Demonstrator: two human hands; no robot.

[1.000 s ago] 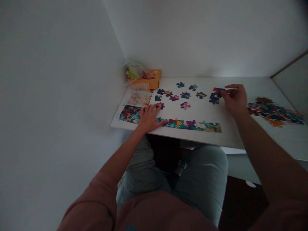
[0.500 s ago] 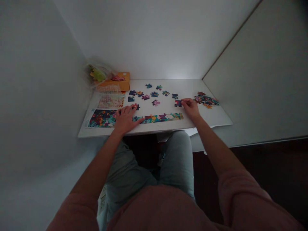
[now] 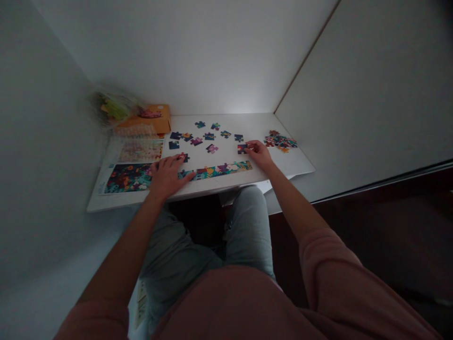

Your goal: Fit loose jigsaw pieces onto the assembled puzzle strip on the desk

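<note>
Closely boxed in, the white table [image 3: 293,165] has a wall along its far edge and a pale panel rising just past the right hand [image 3: 261,154], so the open room lies between the two hands and towards the near edge, where the bare top ends just under the wrists. Beyond the right hand, near the panel, sits a small pile of pieces [image 3: 281,140]. The right hand is curled nearly closed, its fingertips pinching a dark puzzle piece [image 3: 242,148] at that piece's right edge; whether the piece lies on the table or is lifted just off it cannot be told. It is roughly square, too small to show which way its tabs point. Just on the near side of it runs the assembled border strip [image 3: 221,168], its long axis left to right along the near table edge, tilted slightly away at the right end. The left hand [image 3: 166,175] lies flat and spread open, gripping nothing, over the strip's left end, fingertips beside a red-and-dark piece [image 3: 183,157]. Left of that hand lies the printed reference picture [image 3: 125,178]; beyond it, scattered loose pieces [image 3: 209,137] and an orange box [image 3: 157,123].
</note>
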